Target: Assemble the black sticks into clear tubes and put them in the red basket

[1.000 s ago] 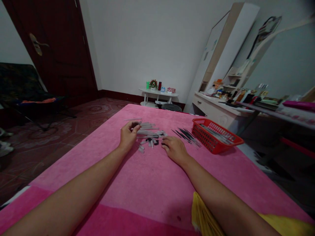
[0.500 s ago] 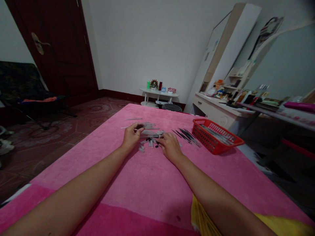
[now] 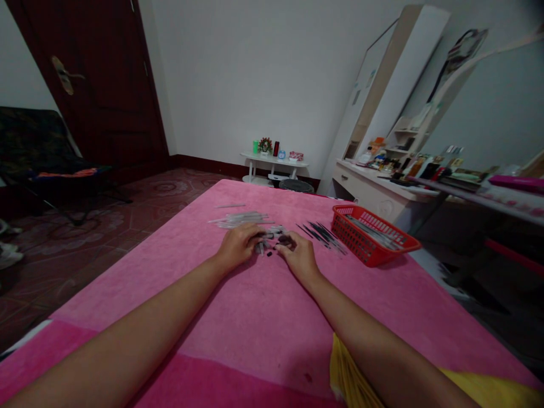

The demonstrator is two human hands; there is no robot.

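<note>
Both my hands rest close together on a pink cloth (image 3: 255, 317) over a heap of small pen parts (image 3: 272, 233). My left hand (image 3: 240, 246) lies with fingers curled over the small grey and black caps, and what it grips is hidden. My right hand (image 3: 300, 254) has its fingers bent and pinches a small dark piece at its fingertips. A loose bundle of clear pen barrels (image 3: 238, 219) lies just beyond the left hand. A row of thin black refills (image 3: 321, 233) lies to the right of the right hand.
A red plastic basket (image 3: 374, 233) holding several pens stands on the cloth at the right. Behind it is a cluttered white desk (image 3: 382, 181). A small white table (image 3: 274, 164) stands by the far wall, a dark door (image 3: 93, 85) and a chair (image 3: 38, 153) at left.
My left hand has left the barrel bundle and slid right and nearer to the small parts. My right hand has moved a little left, so both hands now meet over the heap.
</note>
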